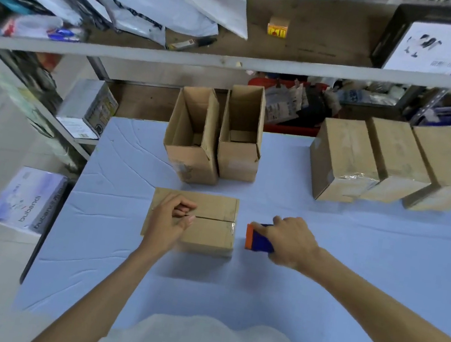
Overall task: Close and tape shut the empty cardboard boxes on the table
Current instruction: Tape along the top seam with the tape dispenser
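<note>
Cardboard box [208,236] sits with its flaps folded shut on the worktop [228,295] straight ahead of the person, close in, its long axis and the seam [213,219] between the two top flaps running left to right across the view. The left hand [172,220] rests on the left part of the lid, over the seam, fingers curled with the thumb against them; whether it pinches a tape end or only presses the flaps down I cannot tell. The right hand [291,243] is wrapped round a blue and orange tape dispenser [259,238] that lies just beside the box's right end, level with the seam, so the hands are apart with the bare right half of the lid between them. Judging by that, the coming pull follows the seam line, and the right hand is the nearer one to the end where tape would go on or be cut off. A glossy patch at the seam's right edge may be tape, yet it is too faint to say, and no strip shows clearly along the lid. The roll itself is hidden under the right hand. Behind, two open boxes [193,142] stand side by side, touching, and three taped boxes [341,159] sit in a row well off to the right
</note>
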{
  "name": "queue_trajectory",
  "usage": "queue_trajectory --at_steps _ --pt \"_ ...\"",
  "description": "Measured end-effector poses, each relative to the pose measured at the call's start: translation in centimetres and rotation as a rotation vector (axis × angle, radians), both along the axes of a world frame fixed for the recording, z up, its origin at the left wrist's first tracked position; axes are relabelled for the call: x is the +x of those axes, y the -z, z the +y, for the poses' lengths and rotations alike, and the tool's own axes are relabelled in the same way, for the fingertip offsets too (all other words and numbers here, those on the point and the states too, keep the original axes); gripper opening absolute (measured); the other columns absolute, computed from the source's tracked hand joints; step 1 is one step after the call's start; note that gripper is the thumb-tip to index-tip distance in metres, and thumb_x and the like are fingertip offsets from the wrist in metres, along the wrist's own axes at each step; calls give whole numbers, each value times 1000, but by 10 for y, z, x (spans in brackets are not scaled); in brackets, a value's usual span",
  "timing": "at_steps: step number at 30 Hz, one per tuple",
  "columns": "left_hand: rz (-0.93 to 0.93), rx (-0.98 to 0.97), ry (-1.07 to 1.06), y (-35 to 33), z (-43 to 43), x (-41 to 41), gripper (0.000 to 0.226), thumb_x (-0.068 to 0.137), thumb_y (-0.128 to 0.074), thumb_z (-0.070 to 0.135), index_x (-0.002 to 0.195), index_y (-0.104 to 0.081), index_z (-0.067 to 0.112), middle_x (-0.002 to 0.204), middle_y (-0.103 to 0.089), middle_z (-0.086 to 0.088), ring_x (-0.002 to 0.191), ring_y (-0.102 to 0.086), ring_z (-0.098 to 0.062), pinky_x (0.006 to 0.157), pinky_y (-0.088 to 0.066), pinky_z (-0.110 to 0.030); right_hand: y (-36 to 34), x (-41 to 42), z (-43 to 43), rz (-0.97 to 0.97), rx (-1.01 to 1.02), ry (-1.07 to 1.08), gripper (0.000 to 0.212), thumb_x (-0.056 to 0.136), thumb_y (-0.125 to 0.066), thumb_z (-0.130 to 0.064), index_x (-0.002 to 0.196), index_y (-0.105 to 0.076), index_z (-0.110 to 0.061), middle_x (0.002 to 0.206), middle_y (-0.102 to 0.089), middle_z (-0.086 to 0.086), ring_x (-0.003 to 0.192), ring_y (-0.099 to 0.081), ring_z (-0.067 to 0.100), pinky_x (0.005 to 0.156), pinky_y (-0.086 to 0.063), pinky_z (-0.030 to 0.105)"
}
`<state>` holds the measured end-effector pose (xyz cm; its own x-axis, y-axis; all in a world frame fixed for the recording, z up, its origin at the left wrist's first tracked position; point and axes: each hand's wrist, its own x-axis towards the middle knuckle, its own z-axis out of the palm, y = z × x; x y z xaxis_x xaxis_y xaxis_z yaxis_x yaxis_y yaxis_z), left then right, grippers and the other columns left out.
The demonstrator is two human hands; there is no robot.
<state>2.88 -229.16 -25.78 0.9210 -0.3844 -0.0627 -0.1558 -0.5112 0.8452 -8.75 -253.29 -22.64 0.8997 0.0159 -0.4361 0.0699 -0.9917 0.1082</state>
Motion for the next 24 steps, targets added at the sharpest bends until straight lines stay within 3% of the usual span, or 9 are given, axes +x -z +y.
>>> queue_trajectory --at_steps 5,8,11,15,18,22,24 --pt "-1 8 -18 1 -4 2 30 78 -69 -7 92 -67 20 99 -65 0 77 -55 1 75 -45 -8 -5 6 -12 -173 -45 90 60 82 -61 -41 135 -37 -27 102 -58 10 84 -61 30 62 -32 30" --pt "-4 16 -29 3 -5 2 29 78 -69 -8 92 -68 18 99 -64 0 77 -55 2 75 -44 -6 3 0 -17 -270 12 127 62 91 -48 -54 145 -33 -27 99 -59 12 78 -61 32 59 -32 31" --pt "-2 6 -40 3 -4 0 29 78 -69 -6 92 -68 19 98 -64 3 77 -54 5 74 -43 -6 25 -6 -17 -348 33 151 67 91 -58 -28 150 -28 -28 94 -57 12 70 -57 31 54 -40 32" --pt "14 -5 -41 4 -4 -1 30 77 -68 -7 92 -67 19 98 -63 2 77 -54 5 74 -43 -6 54 -12 -17 -296 101 274 86 85 -55 -1 154 -7 -23 112 -53 19 98 -54 36 78 -45 39" --pt "-10 26 -11 3 -5 -2 29 79 -66 -6 94 -65 19 100 -61 1 81 -54 2 77 -43 -8 68 -18 -10 -307 126 345 93 82 -59 5 153 -3 -20 111 -52 21 97 -54 37 77 -46 40" --pt "-21 98 37 0 -7 -3 24 82 -63 -5 99 -65 12 101 -55 3 86 -54 -8 78 -41 -5 86 -25 -6 -252 165 400 97 87 -56 1 148 18 -17 118 -50 19 99 -54 31 77 -47 34" --pt "-23 122 60 -4 -9 -1 27 82 -63 -6 101 -65 13 100 -53 7 88 -54 -9 82 -44 -9 95 -26 -4 -252 205 405 98 88 -57 -4 150 18 -15 123 -51 18 101 -55 29 78 -51 34"
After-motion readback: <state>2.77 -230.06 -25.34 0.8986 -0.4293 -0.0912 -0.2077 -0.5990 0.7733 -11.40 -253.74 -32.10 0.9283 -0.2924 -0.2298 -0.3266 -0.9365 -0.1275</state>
